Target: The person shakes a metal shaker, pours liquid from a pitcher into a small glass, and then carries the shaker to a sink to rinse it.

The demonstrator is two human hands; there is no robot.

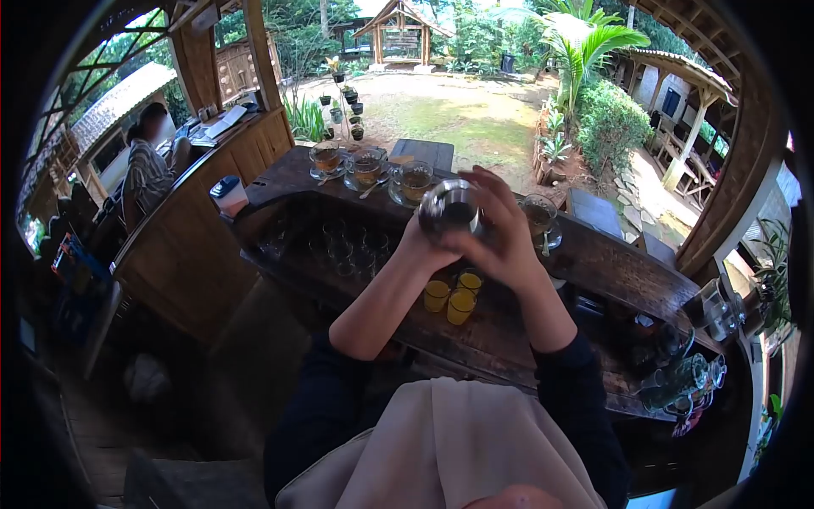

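Observation:
Raised above the wooden counter, a shiny metal shaker (pixel 441 202) is seen nearly end-on. My left hand (pixel 431 244) is closed around its near, lower side. My right hand (pixel 502 233) wraps its right side, with the fingers up over it; part of the shaker is hidden by both hands. Below, between my forearms, stand three glasses of orange-yellow drink (pixel 460 305). Just beyond my hands, a glass cup of tea-coloured liquid (pixel 415 181) sits on a saucer. Another cup (pixel 538 206) on a saucer is partly covered by my right hand.
More filled cups (pixel 366 168) with saucers and spoons line the raised ledge (pixel 610 259). Several upturned glasses (pixel 343 250) stand on the lower shelf at left. Glass jugs (pixel 687 373) are at the right end. A person (pixel 151 165) sits at a desk on the left.

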